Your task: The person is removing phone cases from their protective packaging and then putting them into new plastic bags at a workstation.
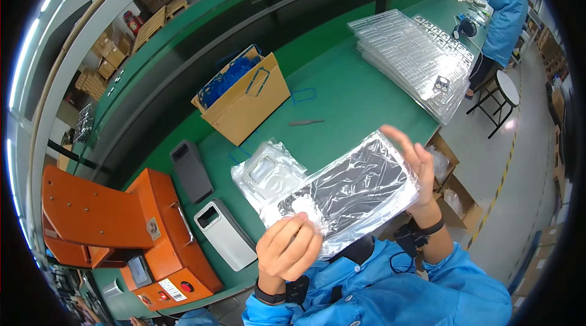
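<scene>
A: Film-wrapped dark panel [365, 182], where?
B: Raised at the counter's [348, 91] near side. Left hand [289, 248] pinches its near-left corner; right hand [419, 167], fingers outstretched, at its right edge, grip unclear.
A: How far along?
B: Wrapped; opened or sealed, can't tell. Silver housing [229, 242] and charcoal housing [193, 174] lie unwrapped. Silver frame [276, 183] nearby looks bagged.

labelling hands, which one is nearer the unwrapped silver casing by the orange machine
Left. The left hand is just right of the silver casing; the right hand is farther off, at the far end of the wrapped item.
</scene>
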`<state>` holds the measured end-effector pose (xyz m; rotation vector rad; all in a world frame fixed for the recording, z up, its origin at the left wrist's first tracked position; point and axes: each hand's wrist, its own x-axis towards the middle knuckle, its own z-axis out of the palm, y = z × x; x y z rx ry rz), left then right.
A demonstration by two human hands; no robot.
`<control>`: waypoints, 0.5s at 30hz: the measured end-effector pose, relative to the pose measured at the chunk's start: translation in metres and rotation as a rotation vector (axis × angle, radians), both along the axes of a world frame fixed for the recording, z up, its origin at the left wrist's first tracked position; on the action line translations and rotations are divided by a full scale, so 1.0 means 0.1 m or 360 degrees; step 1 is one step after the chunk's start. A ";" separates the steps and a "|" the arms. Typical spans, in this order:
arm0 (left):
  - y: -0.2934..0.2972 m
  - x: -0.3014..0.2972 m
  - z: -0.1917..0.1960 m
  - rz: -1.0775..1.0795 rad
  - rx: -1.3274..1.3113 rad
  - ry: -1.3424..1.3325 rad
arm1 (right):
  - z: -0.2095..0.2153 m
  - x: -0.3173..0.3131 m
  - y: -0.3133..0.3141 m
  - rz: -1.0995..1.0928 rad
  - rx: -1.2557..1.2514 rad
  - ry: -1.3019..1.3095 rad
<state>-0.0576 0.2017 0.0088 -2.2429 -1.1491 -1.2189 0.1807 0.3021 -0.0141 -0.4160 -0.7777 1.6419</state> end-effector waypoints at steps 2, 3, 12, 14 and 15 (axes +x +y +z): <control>0.02 0.02 -0.01 -0.0002 -0.0032 0.0080 | 0.02 0.14 -0.02 0.0461 -0.0387 -0.0031; 0.02 0.00 -0.04 -0.0009 -0.0042 0.0108 | 0.10 0.15 -0.01 0.0596 -0.0238 -0.0430; 0.40 0.10 -0.06 -0.0123 -0.0681 -0.0085 | 0.68 0.26 0.45 -0.0089 0.1102 -0.1836; 0.40 0.10 0.07 -0.0131 -0.0720 -0.0159 | 0.89 0.29 0.64 0.0067 0.1291 -0.2062; 0.44 0.06 0.15 -0.0083 -0.0698 -0.0081 | 0.94 0.27 0.73 0.0130 0.1431 -0.2183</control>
